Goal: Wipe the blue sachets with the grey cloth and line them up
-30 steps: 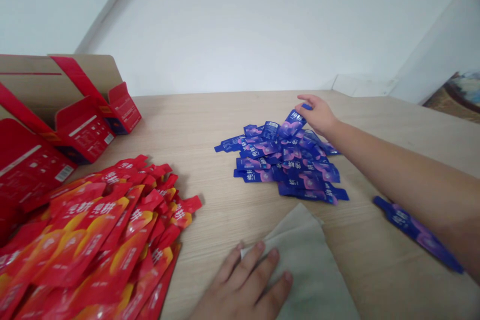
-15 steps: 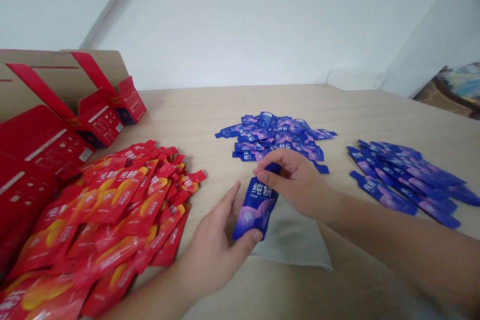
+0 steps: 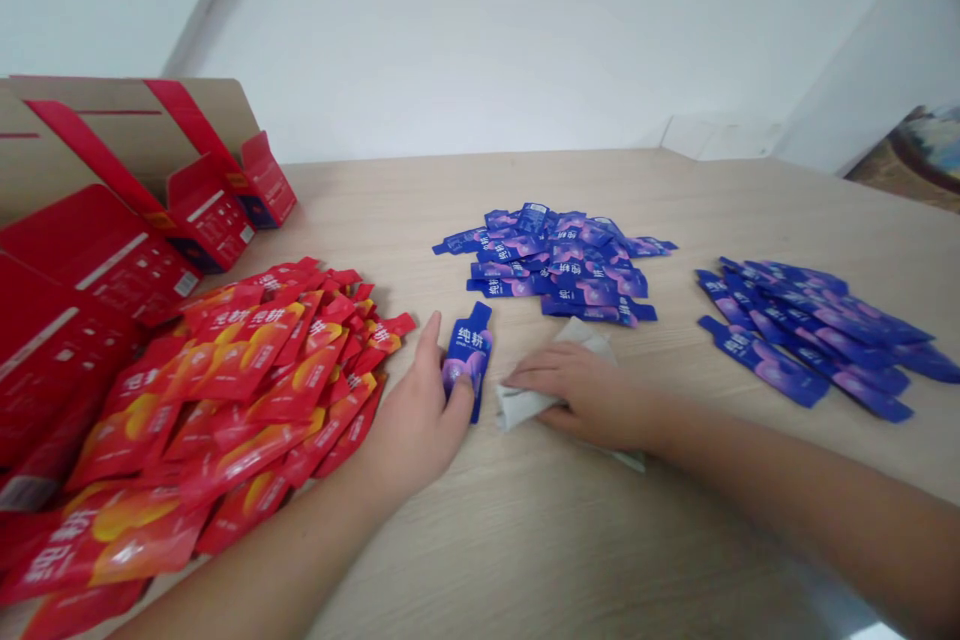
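My left hand (image 3: 424, 405) holds a single blue-purple sachet (image 3: 468, 345) upright between thumb and fingers, just right of the red pile. My right hand (image 3: 581, 390) is closed on a pale grey cloth (image 3: 525, 404), bunched on the table; part of the cloth sticks out behind and below the hand. Beyond both hands lies a heap of blue sachets (image 3: 562, 265). More blue sachets (image 3: 810, 330) are fanned out to the right, near my right forearm.
A large pile of red and orange sachets (image 3: 247, 390) covers the left of the wooden table (image 3: 375, 210). Behind it stand red cartons (image 3: 214, 215) with open flaps. A white wall rises at the back, with a white block (image 3: 712, 137) at the table's far edge.
My right hand has let go of the sachet, moved down and gripped the cloth, which lay flat before. My left hand has moved left with the sachet.
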A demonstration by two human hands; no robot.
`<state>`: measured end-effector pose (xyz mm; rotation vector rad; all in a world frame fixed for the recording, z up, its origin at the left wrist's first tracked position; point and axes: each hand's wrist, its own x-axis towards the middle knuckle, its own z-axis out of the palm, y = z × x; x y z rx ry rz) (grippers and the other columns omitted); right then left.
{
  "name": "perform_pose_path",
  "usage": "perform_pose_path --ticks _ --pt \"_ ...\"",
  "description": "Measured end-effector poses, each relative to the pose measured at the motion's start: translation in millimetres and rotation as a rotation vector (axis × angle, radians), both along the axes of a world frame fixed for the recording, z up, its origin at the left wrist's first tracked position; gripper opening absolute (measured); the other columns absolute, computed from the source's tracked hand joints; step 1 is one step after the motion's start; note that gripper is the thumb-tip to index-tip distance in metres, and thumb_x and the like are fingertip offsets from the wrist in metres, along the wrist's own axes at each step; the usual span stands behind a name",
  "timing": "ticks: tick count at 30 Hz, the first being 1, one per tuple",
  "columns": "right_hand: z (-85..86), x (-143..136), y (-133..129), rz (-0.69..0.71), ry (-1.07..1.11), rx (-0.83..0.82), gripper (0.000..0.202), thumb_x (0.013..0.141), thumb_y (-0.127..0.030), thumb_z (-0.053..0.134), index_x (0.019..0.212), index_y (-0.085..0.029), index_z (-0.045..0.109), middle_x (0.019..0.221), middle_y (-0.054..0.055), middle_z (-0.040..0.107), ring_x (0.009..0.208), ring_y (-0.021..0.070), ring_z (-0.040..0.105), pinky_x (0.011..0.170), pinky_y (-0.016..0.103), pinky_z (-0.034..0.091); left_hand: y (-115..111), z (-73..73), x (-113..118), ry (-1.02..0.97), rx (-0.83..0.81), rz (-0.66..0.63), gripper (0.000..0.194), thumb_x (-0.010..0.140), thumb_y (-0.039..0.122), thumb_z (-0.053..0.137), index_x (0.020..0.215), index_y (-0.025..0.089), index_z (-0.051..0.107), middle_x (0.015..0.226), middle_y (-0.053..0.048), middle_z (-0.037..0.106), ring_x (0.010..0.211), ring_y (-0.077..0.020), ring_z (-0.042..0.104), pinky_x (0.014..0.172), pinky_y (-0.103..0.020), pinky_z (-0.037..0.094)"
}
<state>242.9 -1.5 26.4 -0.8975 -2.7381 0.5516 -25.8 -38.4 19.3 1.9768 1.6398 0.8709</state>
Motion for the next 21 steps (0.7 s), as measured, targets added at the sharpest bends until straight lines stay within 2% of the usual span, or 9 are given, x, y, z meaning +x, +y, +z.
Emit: perform_pose_path --ticks 2,5,6,8,11,13,15,18,21 --pt "-7.3 6 10 -0.120 0.048 0.066 0.046 0.099 -0.021 0.062 0.145 -0.020 0.066 0.141 0.016 0.072 0.131 0.0309 0.066 0.117 0.055 0.048 -5 3.3 3 0.152 0.011 -0.053 0.073 0.107 0.032 0.049 0.171 0.012 0.020 0.143 -0.021 0.065 0.123 -0.0327 0.072 0.105 -0.050 0.057" --pt "-19.0 14 18 -0.300 0.173 0.139 0.046 0.103 -0.025 0.059 0.148 -0.016 0.055 0.140 0.021 0.069 0.125 0.0349 0.069 0.105 0.058 0.057 -11 12.3 3 0.360 0.021 -0.171 0.062 0.108 0.033 0.046 0.167 0.015 0.037 0.170 -0.022 0.041 0.145 -0.0368 0.059 0.114 -0.052 0.053" --pt "-21.9 16 18 -0.325 0.226 0.167 0.043 0.104 -0.026 0.058 0.146 -0.017 0.052 0.139 0.022 0.068 0.122 0.0347 0.070 0.102 0.057 0.059 -12 15.5 2 0.409 0.009 -0.218 0.065 0.108 0.038 0.049 0.167 0.016 0.037 0.176 -0.021 0.033 0.148 -0.0384 0.056 0.115 -0.053 0.052" --pt "-24.5 17 17 -0.313 0.320 0.234 0.034 0.105 -0.022 0.056 0.138 -0.020 0.051 0.136 0.021 0.066 0.119 0.0330 0.071 0.098 0.053 0.061 -11 20.9 -2 0.475 -0.032 -0.356 0.084 0.100 0.055 0.065 0.168 0.016 0.037 0.180 -0.021 0.023 0.149 -0.0414 0.054 0.117 -0.055 0.052" --pt "-20.0 14 9 -0.198 0.366 0.314 0.031 0.101 -0.012 0.055 0.129 -0.023 0.051 0.135 0.019 0.064 0.120 0.0298 0.069 0.098 0.048 0.061 -9 23.8 -5 0.529 -0.069 -0.507 0.106 0.081 0.069 0.082 0.165 0.016 0.043 0.177 -0.021 0.032 0.147 -0.0429 0.057 0.119 -0.055 0.049" --pt "-12.6 8 3 -0.108 0.332 0.333 0.033 0.099 -0.008 0.054 0.128 -0.023 0.053 0.133 0.017 0.065 0.118 0.0276 0.069 0.095 0.043 0.061 -8 22.0 -3 0.527 -0.073 -0.484 0.109 0.080 0.067 0.084 0.166 0.016 0.041 0.168 -0.021 0.047 0.143 -0.0417 0.060 0.117 -0.054 0.050" --pt "-4.2 -1 -5 0.003 0.259 0.335 0.030 0.100 -0.008 0.053 0.126 -0.022 0.057 0.131 0.015 0.068 0.114 0.0266 0.069 0.093 0.042 0.060 -9 18.3 -1 0.498 -0.086 -0.417 0.121 0.080 0.062 0.087 0.172 0.014 0.025 0.157 -0.022 0.060 0.137 -0.0409 0.065 0.112 -0.053 0.054" --pt "5.5 -18 -13 0.169 0.143 0.237 0.017 0.104 -0.020 0.058 0.120 -0.019 0.063 0.123 0.013 0.072 0.113 0.0284 0.067 0.099 0.046 0.057 -11 12.9 2 0.452 -0.095 -0.369 0.143 0.078 0.057 0.092 0.174 0.017 -0.006 0.150 -0.022 0.065 0.133 -0.0405 0.068 0.107 -0.053 0.056" --pt "8.9 -30 -14 0.216 0.112 0.096 0.013 0.104 -0.028 0.063 0.111 -0.018 0.067 0.112 0.010 0.073 0.111 0.0275 0.065 0.105 0.047 0.053 -13 11.3 3 0.428 -0.093 -0.357 0.148 0.078 0.055 0.093 0.172 0.021 -0.015 0.152 -0.020 0.064 0.134 -0.0397 0.068 0.107 -0.052 0.056"
